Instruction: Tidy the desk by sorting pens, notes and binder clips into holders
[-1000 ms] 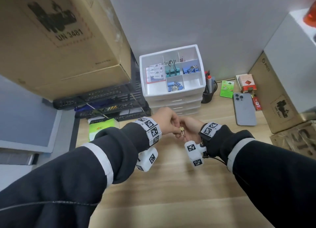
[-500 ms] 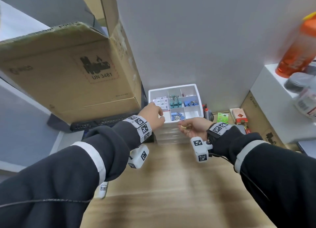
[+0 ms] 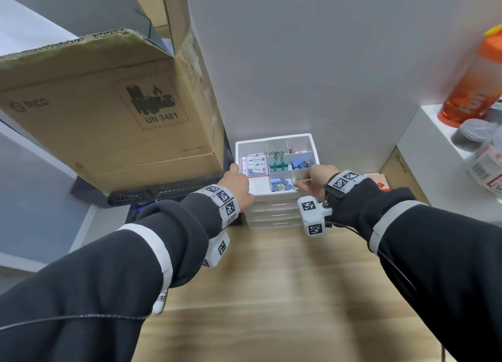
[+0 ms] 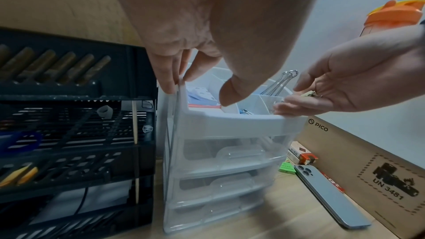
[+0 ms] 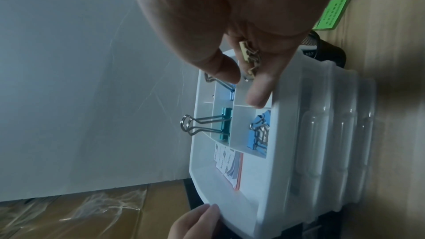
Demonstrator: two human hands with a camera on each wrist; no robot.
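The cardboard box (image 3: pixel 108 111), marked UN 3481, sits on the black mesh rack (image 4: pixel 76 134) at the far left of the wooden desk (image 3: pixel 271 293). Just right of the rack stands the white drawer organizer (image 3: pixel 274 198), three clear drawers under an open top tray split into compartments.

Your left hand (image 3: pixel 237 186) steadies the organizer at its left front corner: the fingertips (image 4: pixel 170 84) press on the tray's left rim, with the thumb over the tray.

Your right hand (image 3: pixel 316 179) reaches over the tray's front-right compartment. Its fingers are curled around small gold binder clips (image 5: pixel 249 59), held between thumb and fingers just above that compartment. There appear to be two or three clips; the blur prevents an exact count.

Tray contents:
- Left compartment: notes pad (image 3: pixel 255 163), lying flat.
- Middle rear: teal binder clips (image 3: pixel 277 164), wire handles upright.
- Right rear: blue binder clips (image 3: pixel 300 164).
- Middle front: small blue binder clips (image 3: pixel 279 183).

On the desk to the right of the organizer lie a phone (image 4: pixel 331 195), face down, a green sticky pad (image 4: pixel 286 167) and a second cardboard box (image 4: pixel 368 170) against the wall. An orange bottle (image 3: pixel 475 76) stands on the white shelf (image 3: pixel 434 144) at the far right.
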